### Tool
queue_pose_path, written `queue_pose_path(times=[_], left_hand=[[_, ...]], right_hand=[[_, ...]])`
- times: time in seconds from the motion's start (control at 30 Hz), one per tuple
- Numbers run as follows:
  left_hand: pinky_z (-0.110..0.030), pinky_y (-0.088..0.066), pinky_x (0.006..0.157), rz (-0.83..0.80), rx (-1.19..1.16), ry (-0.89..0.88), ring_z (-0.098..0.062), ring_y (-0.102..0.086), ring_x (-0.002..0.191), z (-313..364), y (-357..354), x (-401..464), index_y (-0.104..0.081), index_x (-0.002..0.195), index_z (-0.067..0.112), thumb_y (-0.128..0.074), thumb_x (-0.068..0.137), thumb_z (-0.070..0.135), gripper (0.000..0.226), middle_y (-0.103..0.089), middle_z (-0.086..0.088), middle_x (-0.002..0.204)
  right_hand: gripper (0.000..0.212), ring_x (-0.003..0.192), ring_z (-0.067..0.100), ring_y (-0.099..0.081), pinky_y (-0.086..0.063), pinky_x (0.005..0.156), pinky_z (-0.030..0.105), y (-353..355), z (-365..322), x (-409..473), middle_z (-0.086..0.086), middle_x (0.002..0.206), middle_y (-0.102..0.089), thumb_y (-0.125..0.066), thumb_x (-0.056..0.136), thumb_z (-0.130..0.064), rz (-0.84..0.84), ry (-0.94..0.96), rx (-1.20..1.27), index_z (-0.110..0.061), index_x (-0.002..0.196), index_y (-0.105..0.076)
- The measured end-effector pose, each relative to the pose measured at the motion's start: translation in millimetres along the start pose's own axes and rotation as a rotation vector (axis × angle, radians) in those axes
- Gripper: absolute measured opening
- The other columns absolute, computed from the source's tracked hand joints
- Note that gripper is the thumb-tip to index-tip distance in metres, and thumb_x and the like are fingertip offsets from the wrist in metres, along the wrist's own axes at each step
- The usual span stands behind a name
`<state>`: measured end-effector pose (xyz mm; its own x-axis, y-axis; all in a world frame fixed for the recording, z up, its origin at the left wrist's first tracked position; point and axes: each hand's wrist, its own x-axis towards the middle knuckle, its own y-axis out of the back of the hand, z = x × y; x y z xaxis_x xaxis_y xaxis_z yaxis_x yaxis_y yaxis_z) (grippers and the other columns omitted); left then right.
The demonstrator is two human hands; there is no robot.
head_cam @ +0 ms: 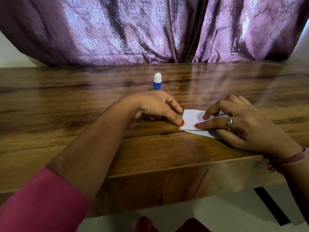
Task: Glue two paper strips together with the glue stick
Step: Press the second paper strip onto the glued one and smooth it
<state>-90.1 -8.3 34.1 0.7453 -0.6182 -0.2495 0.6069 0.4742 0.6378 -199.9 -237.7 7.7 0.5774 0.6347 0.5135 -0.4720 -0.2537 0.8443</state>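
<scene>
Two white paper strips lie overlapped on the wooden table, one atop the other, their right part hidden under my right hand. My right hand lies flat on them, with two fingertips pressing the top strip. My left hand rests beside the strips' left edge, its fingertips touching that edge. A blue glue stick with a white cap stands upright on the table just behind my left hand, apart from it.
A purple patterned curtain hangs right behind the table's far edge. The table's front edge runs close to the strips, with drawer fronts below it. White floor shows beneath.
</scene>
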Motion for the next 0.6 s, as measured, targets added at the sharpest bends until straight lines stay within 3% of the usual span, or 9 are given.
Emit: queue_pose_path(times=[0.6], left_hand=[[-0.026,-0.028,0.049,0.001,-0.005,-0.001,-0.006,-0.046,0.063,1.1,-1.8,-1.0,-0.069,0.093,0.031,-0.085,0.064,0.03,0.033,-0.058,0.024,0.049]], right_hand=[[0.03,0.083,0.019,-0.05,-0.041,0.069,0.041,2.3,-5.8,1.8,0.002,0.097,-0.068,-0.049,0.09,-0.026,-0.013,-0.011,0.007,-0.026,0.105,-0.075]])
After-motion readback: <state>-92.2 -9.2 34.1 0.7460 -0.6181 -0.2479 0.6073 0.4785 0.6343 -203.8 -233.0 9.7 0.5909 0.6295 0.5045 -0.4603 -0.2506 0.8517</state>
